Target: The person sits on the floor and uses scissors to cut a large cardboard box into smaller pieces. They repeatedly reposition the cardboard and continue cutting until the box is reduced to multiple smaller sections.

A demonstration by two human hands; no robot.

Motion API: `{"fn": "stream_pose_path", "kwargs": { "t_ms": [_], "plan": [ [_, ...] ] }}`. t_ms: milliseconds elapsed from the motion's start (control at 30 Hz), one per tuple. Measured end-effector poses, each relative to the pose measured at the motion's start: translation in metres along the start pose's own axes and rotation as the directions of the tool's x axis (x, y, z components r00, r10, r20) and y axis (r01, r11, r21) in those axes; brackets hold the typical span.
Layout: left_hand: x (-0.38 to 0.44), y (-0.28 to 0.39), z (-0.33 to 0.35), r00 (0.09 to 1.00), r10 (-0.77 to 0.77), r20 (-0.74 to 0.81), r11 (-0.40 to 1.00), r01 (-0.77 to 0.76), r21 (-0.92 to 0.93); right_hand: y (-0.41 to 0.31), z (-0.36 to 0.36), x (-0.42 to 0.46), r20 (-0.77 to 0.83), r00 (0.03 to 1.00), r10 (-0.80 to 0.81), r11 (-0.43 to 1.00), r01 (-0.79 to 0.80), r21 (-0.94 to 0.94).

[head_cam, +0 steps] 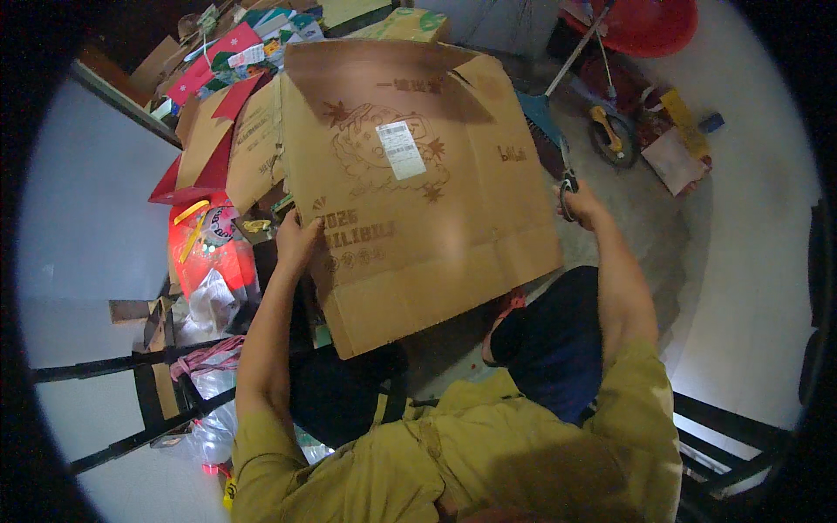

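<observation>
A large flattened cardboard box (451, 209) spreads out in front of me, tilted, with printed drawings and a white label (401, 150) that bears writing. My left hand (299, 236) grips its left edge, the thumb on the printed face and the other fingers hidden behind. To the right of the cardboard, my right hand (584, 204) holds a pair of scissors (567, 189) by the dark handles. Their blades point away from me, apart from the board's right edge. The lower part of the cardboard reaches over my lap.
At the left are a red-edged open carton (206, 150), a red bag (209, 248) and a black metal frame (131, 366). A heap of packaging (242, 52) lies behind. A blue broom (543, 111), a tape roll (613, 137) and a red basin (644, 26) are at the right.
</observation>
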State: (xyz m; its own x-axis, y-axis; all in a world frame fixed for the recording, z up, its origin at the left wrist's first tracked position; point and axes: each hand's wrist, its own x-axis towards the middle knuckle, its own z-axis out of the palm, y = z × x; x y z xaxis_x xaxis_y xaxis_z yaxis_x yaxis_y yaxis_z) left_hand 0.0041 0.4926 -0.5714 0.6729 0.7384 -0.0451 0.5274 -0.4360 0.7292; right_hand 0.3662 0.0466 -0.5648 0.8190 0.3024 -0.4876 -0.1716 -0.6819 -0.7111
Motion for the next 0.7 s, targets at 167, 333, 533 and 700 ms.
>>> {"fn": "stream_pose_path", "kwargs": {
  "t_ms": [167,333,533,700],
  "plan": [
    [-0.010,0.030,-0.010,0.999,0.034,-0.041,0.994,-0.039,-0.105,-0.011,0.013,-0.017,0.052,0.999,-0.003,0.979,-0.008,0.206],
    [-0.023,0.069,0.000,0.983,-0.019,0.184,0.764,0.133,-0.631,-0.055,0.025,-0.042,0.216,0.969,-0.120,0.871,-0.001,0.491],
    [-0.040,0.073,0.025,0.789,-0.068,0.610,0.617,0.514,-0.596,-0.083,0.057,-0.052,0.144,0.901,-0.410,0.888,0.430,-0.163],
    [-0.075,0.030,0.067,0.689,-0.092,0.719,0.503,0.655,-0.564,-0.070,0.043,-0.042,0.200,0.958,-0.205,0.978,0.206,0.018]
  ]
}}
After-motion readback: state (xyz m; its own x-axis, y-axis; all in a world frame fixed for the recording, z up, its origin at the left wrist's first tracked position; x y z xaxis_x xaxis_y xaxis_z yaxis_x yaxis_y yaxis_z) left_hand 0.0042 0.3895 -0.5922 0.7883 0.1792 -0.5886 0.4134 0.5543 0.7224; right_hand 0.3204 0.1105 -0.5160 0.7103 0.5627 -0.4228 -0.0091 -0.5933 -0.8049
